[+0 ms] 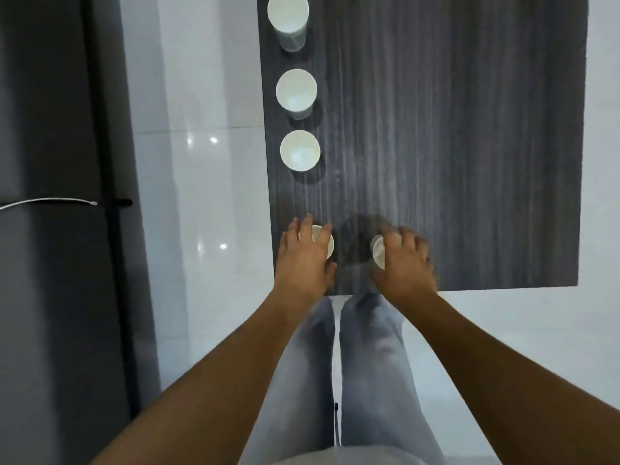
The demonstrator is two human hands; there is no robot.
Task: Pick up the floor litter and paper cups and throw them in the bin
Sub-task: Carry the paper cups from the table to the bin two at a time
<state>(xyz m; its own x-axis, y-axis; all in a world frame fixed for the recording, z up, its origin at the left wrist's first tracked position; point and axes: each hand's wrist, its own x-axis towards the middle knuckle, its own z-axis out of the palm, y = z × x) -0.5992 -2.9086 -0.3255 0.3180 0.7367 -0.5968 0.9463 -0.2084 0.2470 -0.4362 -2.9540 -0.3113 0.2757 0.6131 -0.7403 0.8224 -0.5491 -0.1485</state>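
Counter (453, 129): dark grey surface with a streaked wood grain, seen from straight above; its near edge lies just beyond the person's legs.
Paper cups, row: three white cups stand upright and apart along the left edge of the counter, mouths up, showing plain round rims and pale insides.
Far cup (288, 15): tallest in appearance, its side wall visible below the rim.
Middle cup (296, 89): same white make, a little of its wall showing.
Near cup of the row (300, 150): seen almost squarely down the mouth, dark shadow at its base.
Left-hand cup (327, 245): white, near the counter's front left corner, mostly hidden under the fingers; only a part of the rim shows.
Right-hand cup (378, 251): white, just beside the other, apart from it, rim and a strip of the inside visible; whether it is upright or tilted cannot be told.
Left hand (303, 256): palm down over its cup, fingers spread and bent around the rim, grasping it.
Right hand (404, 260): palm down, fingers curled over the top of its cup, thumb low on the near side, grasping it; slightly blurred.
Floor (201, 162): glossy white tiles with light reflections.
Legs (365, 380): light grey trousers, standing at the counter's near edge.
Cabinet (60, 229): tall dark unit at left, a thin pale cord across its front.
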